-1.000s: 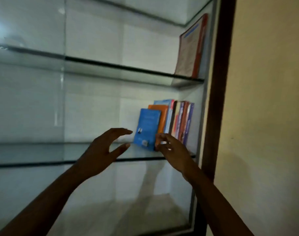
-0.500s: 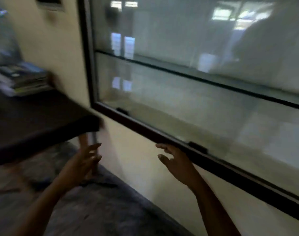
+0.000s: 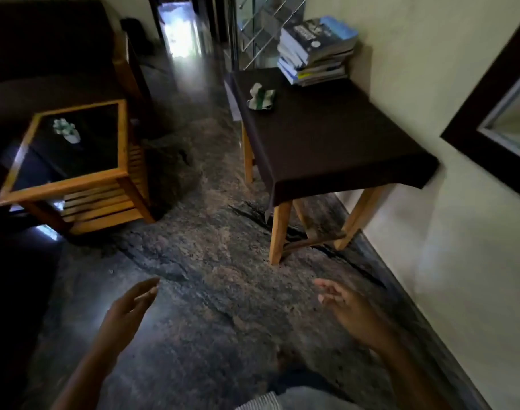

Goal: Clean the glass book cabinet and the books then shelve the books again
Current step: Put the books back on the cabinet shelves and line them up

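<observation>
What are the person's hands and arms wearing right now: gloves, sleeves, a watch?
No gloves on the left hand or right hand. Left forearm and right forearm are uncovered as far as the frame shows: no sleeve, watch or band. No rings stand out, though light is dim. Pale ribbed fabric shows at the bottom edge.

Book stack (image 3: pixel 316 51) at far end of table (image 3: pixel 335 137) against right wall, cloth (image 3: pixel 261 96) nearer on its left side, side table (image 3: pixel 72 167) left across floor, cabinet frame (image 3: pixel 489 113) right.
</observation>
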`<move>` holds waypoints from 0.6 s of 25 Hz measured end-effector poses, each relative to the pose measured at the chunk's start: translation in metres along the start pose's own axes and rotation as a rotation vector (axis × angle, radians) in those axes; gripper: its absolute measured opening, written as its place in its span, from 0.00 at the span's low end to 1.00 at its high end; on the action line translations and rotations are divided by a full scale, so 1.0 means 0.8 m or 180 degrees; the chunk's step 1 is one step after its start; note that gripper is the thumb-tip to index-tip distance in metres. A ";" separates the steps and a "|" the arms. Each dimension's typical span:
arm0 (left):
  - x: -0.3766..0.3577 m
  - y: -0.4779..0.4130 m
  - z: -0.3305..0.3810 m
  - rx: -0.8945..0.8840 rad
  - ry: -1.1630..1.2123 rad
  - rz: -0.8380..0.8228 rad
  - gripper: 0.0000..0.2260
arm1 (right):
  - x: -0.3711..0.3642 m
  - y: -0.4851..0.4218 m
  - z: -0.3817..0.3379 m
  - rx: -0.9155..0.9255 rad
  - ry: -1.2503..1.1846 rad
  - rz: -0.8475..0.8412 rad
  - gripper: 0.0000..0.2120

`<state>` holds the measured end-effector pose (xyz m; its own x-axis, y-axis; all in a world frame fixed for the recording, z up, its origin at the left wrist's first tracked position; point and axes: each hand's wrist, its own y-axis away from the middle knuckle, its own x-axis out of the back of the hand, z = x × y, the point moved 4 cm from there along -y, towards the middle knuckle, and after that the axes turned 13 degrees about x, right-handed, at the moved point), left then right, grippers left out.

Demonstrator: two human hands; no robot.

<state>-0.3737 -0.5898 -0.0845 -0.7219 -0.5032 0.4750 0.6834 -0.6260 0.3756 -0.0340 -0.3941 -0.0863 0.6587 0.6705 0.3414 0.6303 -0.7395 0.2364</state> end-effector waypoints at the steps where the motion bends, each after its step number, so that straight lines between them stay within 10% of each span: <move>1: -0.001 -0.020 -0.003 0.0098 -0.0041 -0.0077 0.09 | -0.003 -0.015 0.002 -0.0098 0.0105 -0.0029 0.11; 15: -0.080 -0.459 0.318 -0.0774 -0.0582 -0.1390 0.12 | 0.076 -0.561 -0.260 0.0835 0.0338 0.0619 0.16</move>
<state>-0.5509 -0.1762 -0.0501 -0.8881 -0.0664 0.4548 0.2630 -0.8849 0.3844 -0.3624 -0.0339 0.0179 0.7390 0.4984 0.4533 0.5905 -0.8031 -0.0797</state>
